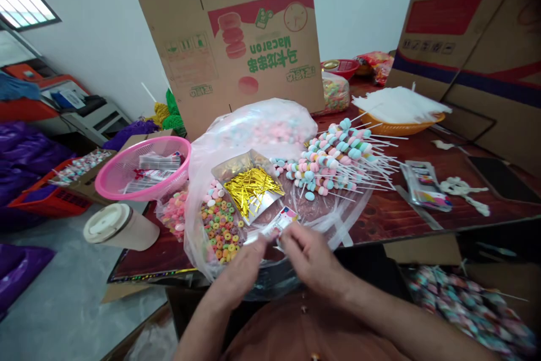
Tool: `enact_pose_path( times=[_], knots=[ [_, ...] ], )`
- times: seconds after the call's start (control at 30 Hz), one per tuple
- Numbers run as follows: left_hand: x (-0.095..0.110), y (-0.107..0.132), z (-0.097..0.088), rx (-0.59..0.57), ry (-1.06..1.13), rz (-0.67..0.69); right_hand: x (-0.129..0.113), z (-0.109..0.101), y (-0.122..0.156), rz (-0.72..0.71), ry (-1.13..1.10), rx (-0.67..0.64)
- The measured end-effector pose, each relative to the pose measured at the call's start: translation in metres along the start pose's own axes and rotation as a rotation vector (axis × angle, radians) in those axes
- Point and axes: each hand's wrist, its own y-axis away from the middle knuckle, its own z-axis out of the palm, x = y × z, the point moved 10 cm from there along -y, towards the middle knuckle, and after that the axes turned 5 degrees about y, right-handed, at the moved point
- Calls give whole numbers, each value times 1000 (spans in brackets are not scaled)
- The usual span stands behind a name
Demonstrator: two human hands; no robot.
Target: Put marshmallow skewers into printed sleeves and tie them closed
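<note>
Both hands meet over the front of a large clear plastic bag spread on the table. My left hand and my right hand are closed, fingertips pinching a small clear packaging bag with a colourful printed end. My fingers partly hide this bag, and I cannot make out what is inside it. Just beyond lies an open tray with gold twist ties. Colourful cereal rings are heaped left of the tray. Skewers of pastel marshmallows are piled to the right.
A pink basket and a lidded cup stand at left. Behind rises a cardboard box. At right are an orange basket of white sticks, flat printed bags and a black phone-like slab.
</note>
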Motion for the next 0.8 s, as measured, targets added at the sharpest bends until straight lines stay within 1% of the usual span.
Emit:
enact_pose_path(
  times=[0.07,0.13,0.17,0.2,0.27,0.3,0.33,0.37,0.43,0.47,0.5,0.53,0.57,0.6,0.63,0.67,0.7,0.73,0.77,0.8],
  knots=[
    [-11,-5,8,33,63,4,-14,9,4,-47,-33,-36],
    [-10,-7,13,61,217,-11,-28,14,7,-114,-5,-41],
    [-3,-6,12,84,284,13,-31,16,6,-135,-1,-47],
    [9,-4,8,116,333,72,-32,17,4,-141,-14,-63],
    [37,3,-7,173,373,233,-23,20,-2,-91,-72,-114],
    [46,5,-12,166,349,283,-16,19,-6,-42,-86,-126],
    [49,6,-14,140,289,281,-9,17,-10,2,-68,-114],
    [44,5,-13,107,195,227,-3,12,-13,29,-20,-81],
    [20,1,-11,72,-35,54,-1,4,-13,25,120,-3],
    [8,-2,-12,93,-126,-6,-4,5,-12,-2,181,11],
    [0,-5,-13,133,-171,-35,-8,10,-9,-34,218,-1],
    [-6,-8,-13,175,-165,-41,-11,17,-7,-56,224,-28],
    [-9,-11,-11,207,-122,-32,-11,23,-4,-53,195,-52],
    [-11,-15,-8,224,-65,-23,-8,28,-3,-20,133,-62],
    [-12,-19,-5,227,-19,-20,-2,31,-2,47,38,-72],
    [-11,-22,-3,231,-9,-12,6,36,0,144,-79,-102],
    [-7,-25,-5,248,-51,11,15,43,2,251,-198,-170],
    [1,-27,-7,273,-165,52,21,52,7,346,-299,-268],
    [10,-29,-10,304,-305,108,24,56,10,406,-365,-345],
    [18,-33,-10,322,-497,161,25,54,11,419,-390,-370]
  ],
)
